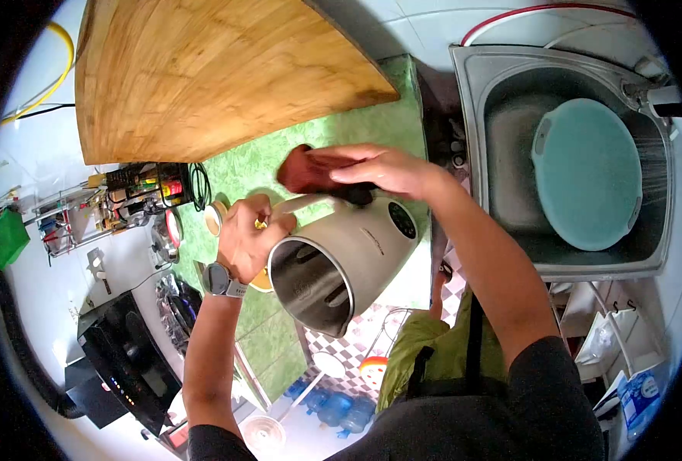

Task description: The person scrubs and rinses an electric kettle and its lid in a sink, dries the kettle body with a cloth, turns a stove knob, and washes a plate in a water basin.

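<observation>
A pale metal jug (pixel 364 250) lies tilted in front of me, its open mouth facing down and left. The inside shows bare metal with raised ribs, and a dark round control panel (pixel 402 220) sits near its base. My left hand (pixel 250 234), with a watch at the wrist, is closed around the jug's handle (pixel 304 202). In my right hand (pixel 394 170) is a dark red cloth (pixel 304 170), held beside the handle and upper side of the jug. The cloth is partly blurred, and some of my left fingers are hidden.
A large wooden board (pixel 225 69) stands at the back of the green counter (pixel 272 326). To the right, a steel sink (pixel 510 146) holds a light green basin (pixel 590 177). Racks of utensils (pixel 99 207) and a black appliance (pixel 129 357) are at the left. Blue bottles (pixel 341 407) stand below.
</observation>
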Demonstrator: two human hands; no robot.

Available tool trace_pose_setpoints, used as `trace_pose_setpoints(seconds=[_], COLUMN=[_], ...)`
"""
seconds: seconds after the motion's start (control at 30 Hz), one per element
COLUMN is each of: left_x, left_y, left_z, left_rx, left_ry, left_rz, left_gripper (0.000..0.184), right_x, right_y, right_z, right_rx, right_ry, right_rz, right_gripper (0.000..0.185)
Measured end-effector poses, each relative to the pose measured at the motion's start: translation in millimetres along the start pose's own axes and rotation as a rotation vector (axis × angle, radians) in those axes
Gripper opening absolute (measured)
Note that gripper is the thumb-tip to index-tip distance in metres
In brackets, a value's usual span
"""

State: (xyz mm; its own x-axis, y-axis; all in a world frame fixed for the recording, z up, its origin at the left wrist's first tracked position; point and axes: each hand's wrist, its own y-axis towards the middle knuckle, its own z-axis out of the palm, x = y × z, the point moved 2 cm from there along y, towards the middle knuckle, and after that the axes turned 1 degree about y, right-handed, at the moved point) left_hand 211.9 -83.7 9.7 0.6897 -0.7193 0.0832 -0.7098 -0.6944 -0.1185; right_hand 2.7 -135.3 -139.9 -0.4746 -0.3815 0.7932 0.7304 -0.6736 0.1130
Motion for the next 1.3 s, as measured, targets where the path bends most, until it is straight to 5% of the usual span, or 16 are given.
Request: trace_pose_setpoints(seconds=[0.23,0.3,0.43,0.53,0.6,0.67,0.73,0.9,1.07,1.3], left_x=[-1,-2,1,3,7,8,11,9,11,4], left_y=[-10,-6,1,-1,-7,-11,-10,-6,-6,12], left_z=[-6,-8,-13,-22,-23,-18,-15,-18,-18,-11], left_rx=[-0.113,-0.134,-0.181,-0.156,-0.165,-0.174,-0.248,-0.222,-0.154,-0.007], left_ry=[0.188,0.204,0.185,0.129,0.11,0.106,0.025,-0.025,-0.028,-0.09], left_rz=[0.13,0.173,0.243,0.252,0.287,0.27,0.251,0.241,0.264,0.313], left_gripper=[0.038,0.038,0.039,0.039,0.037,0.035,0.034,0.03,0.025,0.016], right_x=[2,6,16,17,13,15,31,13,-18,-78], right_y=[53,64,75,64,63,65,68,82,83,55], right_z=[38,42,48,39,24,21,32,53,48,-1], right_rx=[0.39,0.418,0.564,0.498,0.639,0.632,0.601,0.524,0.509,0.464], right_ry=[-0.103,-0.48,-0.604,-0.569,-0.006,-0.011,-0.557,-0.508,-0.496,-0.362], right_rz=[-0.057,-0.065,-0.011,-0.025,0.113,0.022,-0.11,-0.069,-0.103,0.123], right_gripper=[0.063,0.062,0.061,0.067,0.074,0.077,0.076,0.05,0.045,0.045])
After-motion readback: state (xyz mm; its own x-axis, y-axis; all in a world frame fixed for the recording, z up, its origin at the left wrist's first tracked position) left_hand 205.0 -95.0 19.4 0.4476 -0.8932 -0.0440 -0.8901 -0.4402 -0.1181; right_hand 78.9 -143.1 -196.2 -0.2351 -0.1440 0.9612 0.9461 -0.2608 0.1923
